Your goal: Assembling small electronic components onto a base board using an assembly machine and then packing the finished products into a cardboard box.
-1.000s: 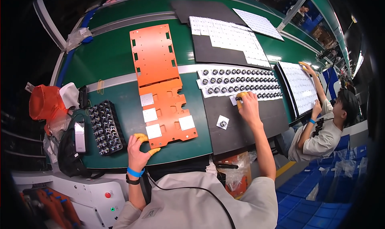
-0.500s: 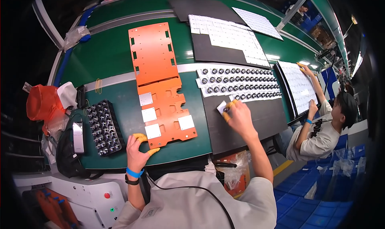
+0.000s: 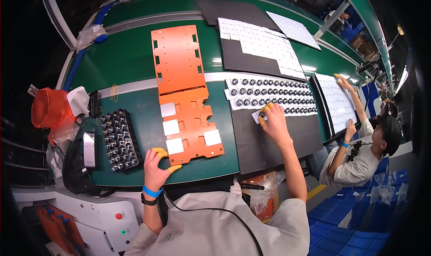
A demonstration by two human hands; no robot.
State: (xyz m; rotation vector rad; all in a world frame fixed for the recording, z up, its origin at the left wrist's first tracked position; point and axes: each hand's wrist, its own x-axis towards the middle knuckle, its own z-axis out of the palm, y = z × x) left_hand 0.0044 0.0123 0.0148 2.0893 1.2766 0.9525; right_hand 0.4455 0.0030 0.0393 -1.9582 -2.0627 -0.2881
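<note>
My left hand [image 3: 157, 166], in yellow finger covers, is closed about the near left corner of an orange fixture plate [image 3: 191, 141]. Square white plates [image 3: 175, 145] lie on that fixture. My right hand [image 3: 274, 121], its fingertips also covered in yellow, pinches a small white plate with a black round part [image 3: 261, 114]. It is at the left end of the nearest row of similar pieces [image 3: 271, 91], on a black board [image 3: 278, 144]. My fingers partly hide the held piece.
Left of the fixture stands a black tray of round parts [image 3: 119, 141], beside a phone [image 3: 89, 149] and a black bag [image 3: 74, 166]. Farther back, white sheets [image 3: 265, 47] cover part of another black board. A co-worker [image 3: 359, 148] handles a white-covered board [image 3: 334, 101] at right.
My right hand has moved slightly away from me and right with the small plate, closer to the row. My left hand stays at the fixture's corner. The view has shifted a little.
</note>
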